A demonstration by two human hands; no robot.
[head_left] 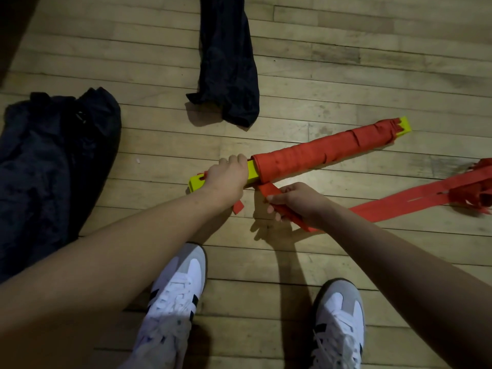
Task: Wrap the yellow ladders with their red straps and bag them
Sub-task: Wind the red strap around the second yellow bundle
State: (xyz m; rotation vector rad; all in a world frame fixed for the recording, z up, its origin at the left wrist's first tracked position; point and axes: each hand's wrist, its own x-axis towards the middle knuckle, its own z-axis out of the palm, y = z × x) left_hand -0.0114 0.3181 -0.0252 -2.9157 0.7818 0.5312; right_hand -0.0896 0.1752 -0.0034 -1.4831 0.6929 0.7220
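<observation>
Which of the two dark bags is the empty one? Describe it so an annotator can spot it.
Start at the yellow ladder bundle wrapped in red strap on the wooden floor. Just beyond it, at top centre, lies the narrow flat dark bag. Unlike it, the bulky dark bag at far left looks stuffed.

Single head-worn wide-angle view, looking steeply down at the floor (346, 62) from standing height; shoes (175, 291) at 6 o'clock, both forearms reaching toward 12 o'clock.

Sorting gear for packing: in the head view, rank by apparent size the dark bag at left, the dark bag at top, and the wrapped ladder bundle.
1. dark bag at left, though nearer the camera.
2. dark bag at top and wrapped ladder bundle look alike; unranked.
</observation>
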